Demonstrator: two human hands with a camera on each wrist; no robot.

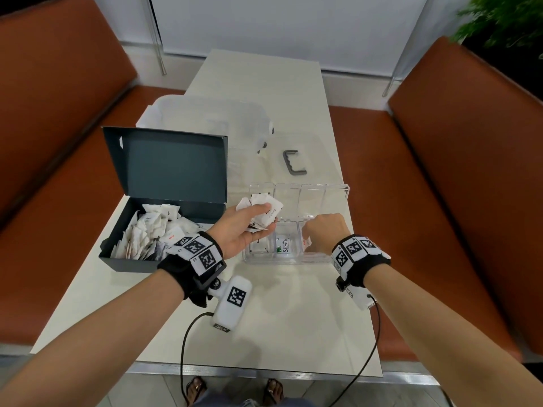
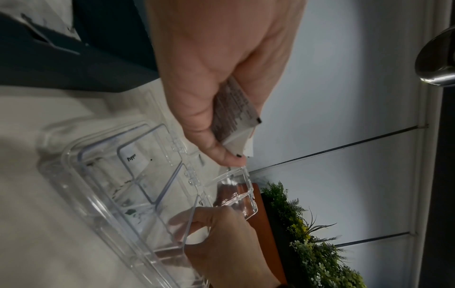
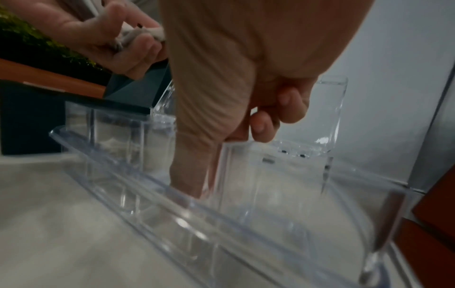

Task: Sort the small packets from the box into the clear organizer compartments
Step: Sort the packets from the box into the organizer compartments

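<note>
A dark box [image 1: 129, 264] with its lid up holds several white packets [image 1: 152, 230] at the left. To its right stands the clear organizer [image 1: 293, 261], with a Stevia packet [image 1: 283, 247] in its front middle compartment and a pepper packet [image 2: 134, 158] in the front left one. My left hand [image 1: 246, 230] hovers over the organizer's left side and grips a bunch of white packets [image 1: 264, 212] [image 2: 234, 117]. My right hand [image 1: 323, 233] [image 3: 246, 78] reaches down into the front right compartment, fingers curled, pinching a red-printed packet [image 1: 306, 241] that is mostly hidden.
A clear lid with a grey handle [image 1: 295, 163] lies behind the organizer, and a large clear tub [image 1: 205, 118] stands behind the box. Orange benches [image 1: 440, 171] flank the narrow white table [image 1: 279, 318]. A green plant [image 1: 505, 22] stands at the far right.
</note>
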